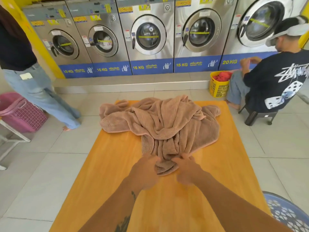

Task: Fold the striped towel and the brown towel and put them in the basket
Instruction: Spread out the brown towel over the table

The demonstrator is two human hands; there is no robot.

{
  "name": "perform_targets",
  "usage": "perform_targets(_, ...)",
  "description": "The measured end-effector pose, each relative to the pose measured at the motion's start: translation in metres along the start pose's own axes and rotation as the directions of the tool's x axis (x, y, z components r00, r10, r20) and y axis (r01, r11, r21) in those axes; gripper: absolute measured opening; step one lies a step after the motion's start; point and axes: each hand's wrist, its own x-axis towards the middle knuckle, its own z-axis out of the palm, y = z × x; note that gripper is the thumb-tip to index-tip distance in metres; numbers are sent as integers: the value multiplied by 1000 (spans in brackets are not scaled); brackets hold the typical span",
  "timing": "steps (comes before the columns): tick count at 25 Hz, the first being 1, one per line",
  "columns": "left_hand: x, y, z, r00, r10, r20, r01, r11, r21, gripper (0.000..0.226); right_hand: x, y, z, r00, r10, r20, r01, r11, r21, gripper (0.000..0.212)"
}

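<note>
The brown towel (165, 124) lies crumpled in a heap on the far half of the orange wooden table (107, 168). Its near end is bunched into a narrow tail that runs toward me. My left hand (145, 171) and my right hand (187, 169) both grip that near end, one on each side, close together. A blue lattice basket (287, 213) shows at the lower right, beside the table's edge. No striped towel is in view.
A pink basket (21, 113) stands on the floor at the left, by a white metal frame (11, 136). A person in jeans (38, 91) stands at the left. Another person (274, 81) sits on a stool at the right beside a yellow basket (218, 86). Washing machines (150, 36) line the back wall.
</note>
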Motion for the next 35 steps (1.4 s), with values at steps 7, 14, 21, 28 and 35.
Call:
perform_targets(7,12,-40,22,983,141,119,-183,824,536,80,-20,-18,23,980,107,-169,-162,921,-353,51)
perform_targets(14,-26,-120,-4,993,-112,30,81,854,514,78,-46,-84,57,948,213,-236,-254,953,-164,31)
perform_targets(21,-54,-149,-43,897,-151,415,18,952,307,16,-54,-129,77,902,136,-409,-212,966,-148,21)
perform_targets(28,-17,-143,-68,965,156,212,-104,966,-235,33,-78,-105,35,750,642,159,-563,746,-355,41)
perform_targets(35,36,-124,-76,961,276,-30,-267,947,178,78,-49,-88,-7,897,347,-274,-385,918,-99,49)
